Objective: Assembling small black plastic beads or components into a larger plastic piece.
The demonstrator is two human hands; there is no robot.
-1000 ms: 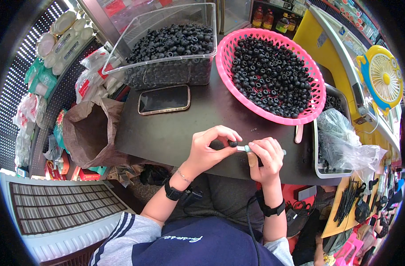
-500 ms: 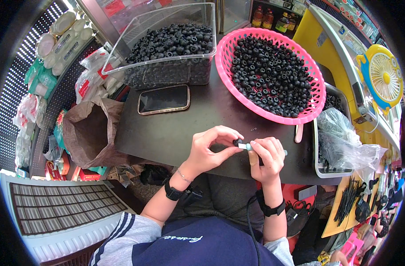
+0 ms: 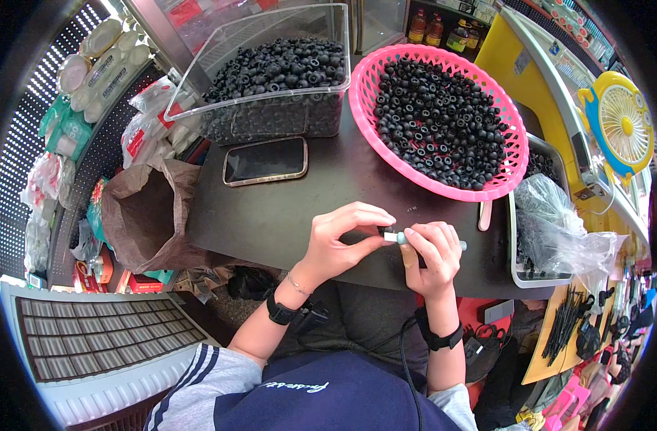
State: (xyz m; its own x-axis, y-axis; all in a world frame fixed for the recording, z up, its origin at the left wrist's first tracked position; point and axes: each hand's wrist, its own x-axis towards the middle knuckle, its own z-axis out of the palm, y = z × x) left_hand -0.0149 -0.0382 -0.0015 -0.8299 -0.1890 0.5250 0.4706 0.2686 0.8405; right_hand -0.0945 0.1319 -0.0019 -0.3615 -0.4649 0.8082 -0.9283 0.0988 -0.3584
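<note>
My left hand (image 3: 343, 237) pinches a small black ring-like piece (image 3: 383, 230) between thumb and fingertips, mostly hidden by them. Closed around a slim tool with a pale blue-green handle (image 3: 401, 238), my right hand (image 3: 432, 255) holds its flat, light tip against or very close to the piece; actual contact cannot be made out. Both hands are over the near edge of the dark table (image 3: 328, 190). Beyond them stands a pink lattice basket (image 3: 516, 167) with many similar black pieces, and a clear plastic bin (image 3: 271, 118) holds more of them at the far left.
A phone (image 3: 266, 162) lies before the bin. At the right, a white-rimmed tray (image 3: 514, 241) carries a crumpled clear plastic bag (image 3: 547, 215). A brown open bag (image 3: 181, 194) stands at the table's left edge. A yellow-and-blue fan (image 3: 625, 127) is at the far right.
The black piece has turned or shifted slightly between my left fingers and shows less. The tool's tip has moved a little to the left. Both arms stay nearly where they were.
</note>
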